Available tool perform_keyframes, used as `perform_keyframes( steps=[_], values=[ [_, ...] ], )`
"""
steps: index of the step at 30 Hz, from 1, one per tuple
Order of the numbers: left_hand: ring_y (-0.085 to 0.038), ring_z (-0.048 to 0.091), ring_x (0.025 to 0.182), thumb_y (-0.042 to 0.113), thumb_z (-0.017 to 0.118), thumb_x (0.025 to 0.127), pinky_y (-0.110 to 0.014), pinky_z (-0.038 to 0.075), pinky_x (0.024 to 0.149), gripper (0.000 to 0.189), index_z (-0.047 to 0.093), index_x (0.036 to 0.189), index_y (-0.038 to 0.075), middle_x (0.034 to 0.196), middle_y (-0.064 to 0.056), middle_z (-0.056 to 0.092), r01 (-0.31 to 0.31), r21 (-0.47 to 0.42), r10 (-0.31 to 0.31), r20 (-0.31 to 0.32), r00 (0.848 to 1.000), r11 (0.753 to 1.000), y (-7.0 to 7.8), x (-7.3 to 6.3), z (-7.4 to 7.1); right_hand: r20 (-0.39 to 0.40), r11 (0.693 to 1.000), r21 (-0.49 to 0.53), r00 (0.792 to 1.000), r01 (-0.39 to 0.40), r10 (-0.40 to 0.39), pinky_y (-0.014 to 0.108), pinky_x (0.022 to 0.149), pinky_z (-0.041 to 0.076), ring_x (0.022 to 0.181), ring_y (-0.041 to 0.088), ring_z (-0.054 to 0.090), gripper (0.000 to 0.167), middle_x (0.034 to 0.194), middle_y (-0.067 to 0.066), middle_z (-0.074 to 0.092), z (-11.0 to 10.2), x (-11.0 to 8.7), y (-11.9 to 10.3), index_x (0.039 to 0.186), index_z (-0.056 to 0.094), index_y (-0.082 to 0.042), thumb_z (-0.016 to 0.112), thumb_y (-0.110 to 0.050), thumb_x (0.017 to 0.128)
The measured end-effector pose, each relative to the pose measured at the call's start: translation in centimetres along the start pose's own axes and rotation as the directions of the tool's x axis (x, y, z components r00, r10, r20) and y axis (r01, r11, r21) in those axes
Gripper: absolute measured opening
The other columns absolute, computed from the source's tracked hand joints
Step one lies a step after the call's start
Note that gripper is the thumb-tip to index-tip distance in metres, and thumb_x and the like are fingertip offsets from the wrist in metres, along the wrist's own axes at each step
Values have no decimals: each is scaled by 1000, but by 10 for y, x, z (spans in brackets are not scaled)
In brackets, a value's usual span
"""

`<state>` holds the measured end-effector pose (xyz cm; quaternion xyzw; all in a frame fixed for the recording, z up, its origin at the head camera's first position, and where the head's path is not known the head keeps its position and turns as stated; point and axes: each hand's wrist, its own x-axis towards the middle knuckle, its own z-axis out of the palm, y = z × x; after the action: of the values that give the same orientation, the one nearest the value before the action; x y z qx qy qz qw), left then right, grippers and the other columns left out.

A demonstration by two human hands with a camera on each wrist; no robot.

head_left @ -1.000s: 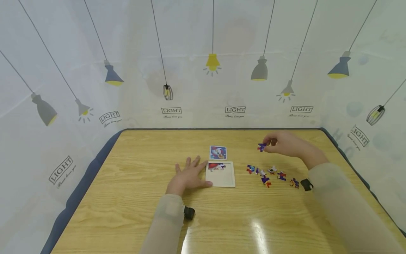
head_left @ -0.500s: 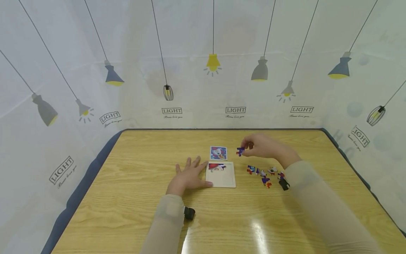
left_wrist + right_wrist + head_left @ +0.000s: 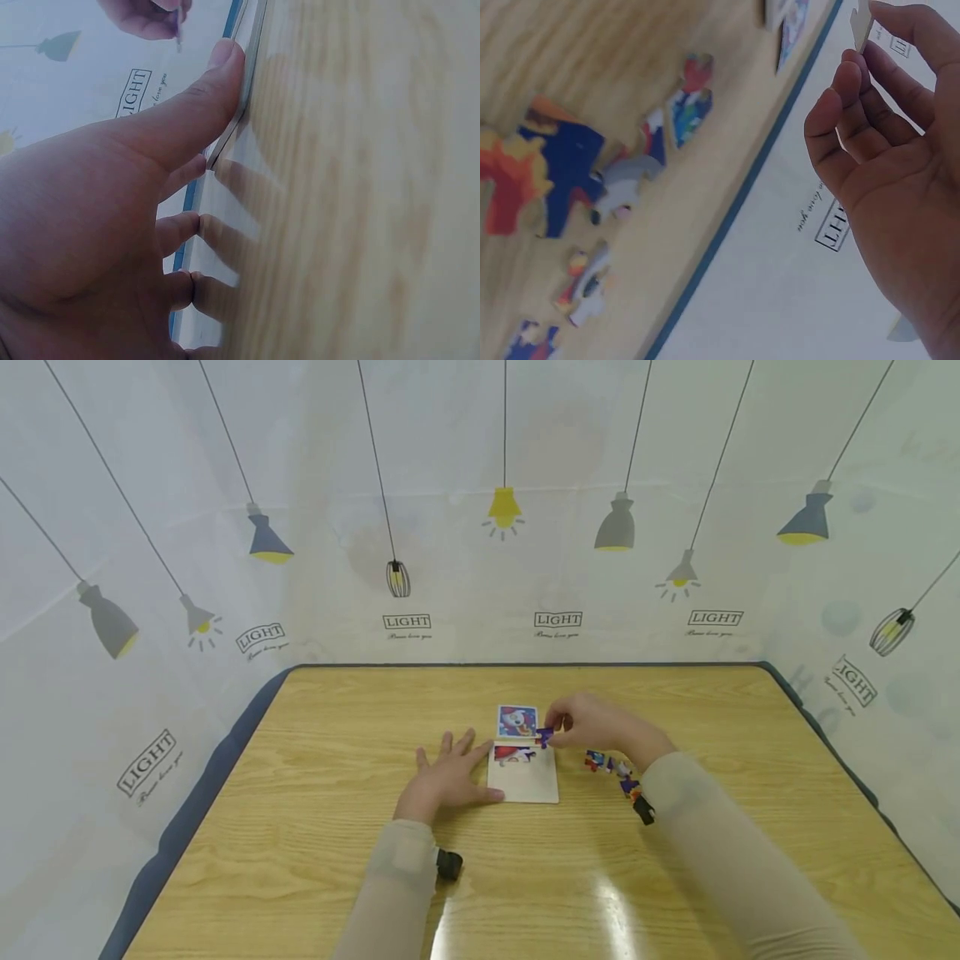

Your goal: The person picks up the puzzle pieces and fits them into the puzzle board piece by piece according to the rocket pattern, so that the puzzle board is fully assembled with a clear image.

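Note:
A white puzzle tray (image 3: 532, 787) lies on the table with a few joined pieces (image 3: 512, 753) in its upper left corner. My left hand (image 3: 444, 777) rests flat with fingers spread, thumb and index finger at the tray's left edge; in the left wrist view the thumb (image 3: 202, 101) lies on the rim. Between thumb and index finger, my right hand (image 3: 592, 724) pinches a purple puzzle piece (image 3: 544, 737) over the tray's upper right corner. The piece shows edge-on in the right wrist view. Just behind the tray is a square picture card (image 3: 517, 721), its right edge close to the held piece.
Several loose puzzle pieces (image 3: 619, 768) lie right of the tray, partly hidden by the right forearm; the right wrist view shows more, such as an orange and blue piece (image 3: 570, 169). A curtain printed with lamps (image 3: 480, 635) stands behind the wooden table (image 3: 360, 710).
My right hand has carried the purple puzzle piece left and slightly nearer, from beyond the loose pieces to the tray's upper right corner. The left hand has stayed in place on the tray.

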<state>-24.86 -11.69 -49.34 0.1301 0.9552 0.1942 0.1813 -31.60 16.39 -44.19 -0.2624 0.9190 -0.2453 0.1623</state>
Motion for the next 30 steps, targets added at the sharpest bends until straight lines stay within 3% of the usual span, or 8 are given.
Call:
perform_keyframes(
  steps=[7, 15, 20, 30],
  values=[
    [-44, -3, 167, 66, 72, 92, -80, -7, 125, 94, 30, 169, 32, 182, -7, 8, -4, 6, 4, -1, 1000, 1000, 2, -2, -2, 22, 999, 31, 999, -27, 26, 29, 74, 56, 90, 16, 62, 19, 105, 3, 73, 18, 5, 10, 114, 75, -12, 76, -22, 97],
    [-44, -3, 167, 67, 72, 91, -80, -7, 126, 95, 31, 169, 33, 182, -7, 8, -5, 5, 5, -5, 1000, 1000, 0, 0, 0, 24, 998, 67, 1000, 10, -11, 29, 71, 55, 86, 15, 63, 18, 103, 3, 74, 26, 7, 14, 113, 77, -10, 76, -19, 98],
    [-43, -4, 167, 68, 72, 91, -80, -8, 126, 95, 30, 169, 34, 182, -6, 7, -6, 7, 6, -5, 1000, 1000, -2, 1, 1, 47, 996, 86, 998, -33, 29, 32, 60, 55, 74, 16, 61, 17, 101, 3, 72, 31, 8, 15, 115, 76, -15, 76, -21, 99],
    [-43, -6, 167, 67, 72, 92, -79, -9, 126, 95, 29, 170, 34, 182, -6, 5, -1, 2, 1, 4, 1000, 1000, -3, 2, 2, 60, 998, 15, 996, -64, 63, 31, 60, 55, 75, 16, 61, 17, 102, 0, 70, 37, 11, 14, 116, 76, -18, 76, -21, 99]
  ],
)
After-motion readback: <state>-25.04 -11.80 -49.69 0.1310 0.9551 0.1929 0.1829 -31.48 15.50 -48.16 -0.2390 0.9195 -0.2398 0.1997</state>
